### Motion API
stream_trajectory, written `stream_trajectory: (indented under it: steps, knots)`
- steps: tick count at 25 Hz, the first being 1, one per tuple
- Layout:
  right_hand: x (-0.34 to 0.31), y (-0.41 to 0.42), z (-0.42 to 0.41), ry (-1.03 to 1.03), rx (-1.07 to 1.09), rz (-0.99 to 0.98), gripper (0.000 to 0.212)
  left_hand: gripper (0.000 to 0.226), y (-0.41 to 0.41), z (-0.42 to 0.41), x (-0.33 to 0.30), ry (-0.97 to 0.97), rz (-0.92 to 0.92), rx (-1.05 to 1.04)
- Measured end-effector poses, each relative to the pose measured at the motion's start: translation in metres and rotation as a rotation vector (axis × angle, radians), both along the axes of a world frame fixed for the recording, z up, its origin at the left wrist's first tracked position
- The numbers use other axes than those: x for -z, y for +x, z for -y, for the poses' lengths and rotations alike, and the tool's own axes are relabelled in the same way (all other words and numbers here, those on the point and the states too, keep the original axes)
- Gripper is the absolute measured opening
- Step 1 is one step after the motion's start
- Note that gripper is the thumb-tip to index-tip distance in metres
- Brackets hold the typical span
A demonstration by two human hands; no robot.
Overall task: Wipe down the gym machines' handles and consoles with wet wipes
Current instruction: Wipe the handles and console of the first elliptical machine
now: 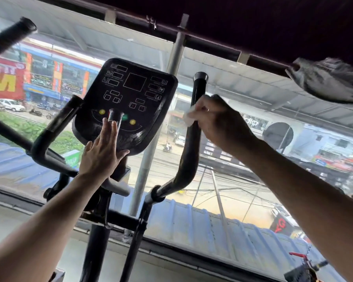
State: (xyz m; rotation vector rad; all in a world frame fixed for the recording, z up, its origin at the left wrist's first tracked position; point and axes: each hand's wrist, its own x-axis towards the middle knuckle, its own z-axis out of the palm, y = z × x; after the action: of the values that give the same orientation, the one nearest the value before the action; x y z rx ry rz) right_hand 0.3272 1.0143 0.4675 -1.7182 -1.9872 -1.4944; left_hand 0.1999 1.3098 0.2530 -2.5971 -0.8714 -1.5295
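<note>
White and crumpled, the wet wipe sits pinched under our right hand, which curls around the upper part of the black right handle. To its left, our left hand lies flat, fingers straight, against the lower edge of the black console. Beyond both hands, a window shows a street.

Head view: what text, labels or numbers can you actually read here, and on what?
"M": large yellow letter on the red shop sign outside the window, cut off at the frame edge.
Black console panel: white outlined boxes and icons only; its small labels are too blurred to read.
Other street signs: too blurred to read.
</note>
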Motion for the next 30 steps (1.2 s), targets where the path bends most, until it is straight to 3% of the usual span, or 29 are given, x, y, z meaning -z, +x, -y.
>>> stream_trajectory:
  steps: [2, 8, 20, 25, 28, 30]
  knots:
    - [-0.025, 0.021, -0.033, 0.076, 0.068, -0.109, 0.018, 0.103, 0.001, -0.001, -0.005, -0.029, -0.013, 0.013]
    - [-0.032, 0.038, -0.07, -0.025, 0.198, -0.155, 0.021, 0.102, -0.005, -0.001, -0.019, -0.151, -0.038, 0.139]
    - [0.113, -0.043, 0.026, -0.047, 0.049, -0.358, 0.02, 0.098, -0.003, 0.002, -0.013, -0.14, -0.016, 0.123]
    - [0.05, 0.001, -0.013, 0.142, -0.054, -0.362, 0.034, 0.096, -0.004, 0.001, -0.01, -0.126, -0.019, 0.107]
    - [-0.014, 0.044, -0.057, 0.136, -0.001, -0.295, 0.016, 0.096, -0.004, 0.001, -0.008, -0.123, -0.008, 0.105]
    - [-0.05, 0.064, -0.08, 0.103, 0.052, -0.271, 0.016, 0.096, -0.004, -0.001, -0.007, -0.102, 0.006, 0.11]
